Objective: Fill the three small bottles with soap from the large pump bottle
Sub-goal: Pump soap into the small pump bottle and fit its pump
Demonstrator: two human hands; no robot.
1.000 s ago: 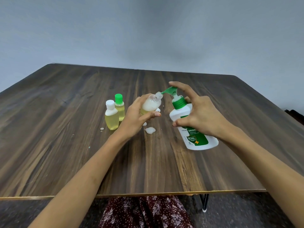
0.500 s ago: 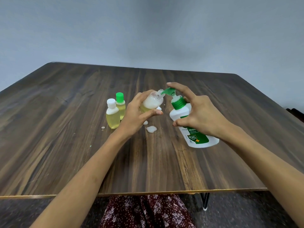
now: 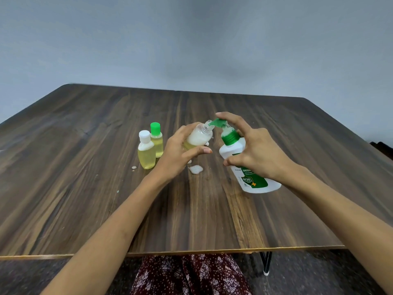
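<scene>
Three small bottles, two capped bottles (image 3: 150, 149) at nine o'clock, left hand (image 3: 176, 154) gripped uncapped bottle (image 3: 198, 136), right hand (image 3: 258, 153) clasped one pump bottle (image 3: 251, 167), forefinger on nozzle, pump head lower than before.

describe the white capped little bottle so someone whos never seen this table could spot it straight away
On the dark wooden table, left of the left hand, two small capped bottles of yellow liquid stand together. The white-capped bottle is the nearer one; its neighbour has a green cap.

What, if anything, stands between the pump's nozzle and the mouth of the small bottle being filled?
Nothing visible: the green nozzle meets the open mouth of the uncapped small bottle, tilted in the left hand.
</scene>
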